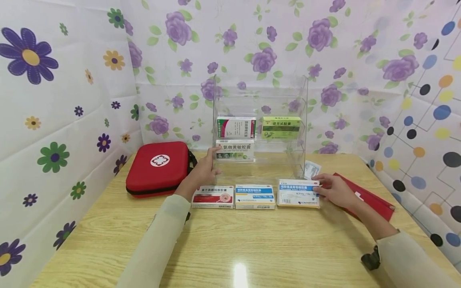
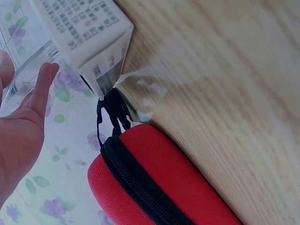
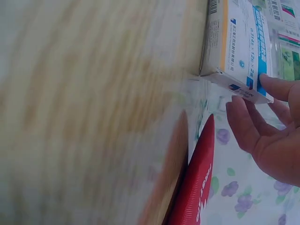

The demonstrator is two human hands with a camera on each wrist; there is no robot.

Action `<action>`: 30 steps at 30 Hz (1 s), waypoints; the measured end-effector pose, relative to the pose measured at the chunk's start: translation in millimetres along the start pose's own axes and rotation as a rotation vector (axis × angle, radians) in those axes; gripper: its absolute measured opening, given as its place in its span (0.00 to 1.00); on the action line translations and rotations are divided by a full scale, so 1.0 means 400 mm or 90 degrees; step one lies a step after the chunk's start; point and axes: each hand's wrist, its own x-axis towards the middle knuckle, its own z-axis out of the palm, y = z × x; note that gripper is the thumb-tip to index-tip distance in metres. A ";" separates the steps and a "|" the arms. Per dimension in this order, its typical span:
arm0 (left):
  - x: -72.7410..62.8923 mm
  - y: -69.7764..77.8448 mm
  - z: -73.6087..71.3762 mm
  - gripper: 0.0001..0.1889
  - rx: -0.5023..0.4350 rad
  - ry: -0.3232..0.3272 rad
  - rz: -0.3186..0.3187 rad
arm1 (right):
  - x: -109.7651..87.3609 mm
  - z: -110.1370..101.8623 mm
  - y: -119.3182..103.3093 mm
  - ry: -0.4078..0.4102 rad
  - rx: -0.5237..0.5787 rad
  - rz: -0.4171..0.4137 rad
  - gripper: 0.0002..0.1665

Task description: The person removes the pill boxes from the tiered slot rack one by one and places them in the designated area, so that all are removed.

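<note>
My left hand (image 1: pixel 203 172) reaches to the clear rack, its extended index fingertip at the left edge of a white and green medicine box (image 1: pixel 235 151) on the lower shelf. In the left wrist view, that hand (image 2: pixel 23 126) has its fingers extended, with nothing held. On the right, my right hand (image 1: pixel 335 190) pinches the right end of a white and blue medicine box (image 1: pixel 298 194), thumb on the printed face. The right wrist view shows the fingers behind the end of this box (image 3: pixel 241 47). Two more boxes, one red and white (image 1: pixel 213 197), one blue and white (image 1: pixel 255 196), lie left of it.
The clear acrylic rack (image 1: pixel 259 90) also holds a green and magenta box (image 1: pixel 235 128) and a yellow-green box (image 1: pixel 281 129). A red first-aid case (image 1: pixel 151 166) stands at left. At right lie a red pouch (image 1: pixel 374 200) and a small packet (image 1: pixel 311 169).
</note>
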 end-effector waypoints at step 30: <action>-0.003 0.003 0.003 0.48 -0.001 0.002 -0.016 | 0.009 0.015 0.010 -0.166 -0.073 0.037 0.60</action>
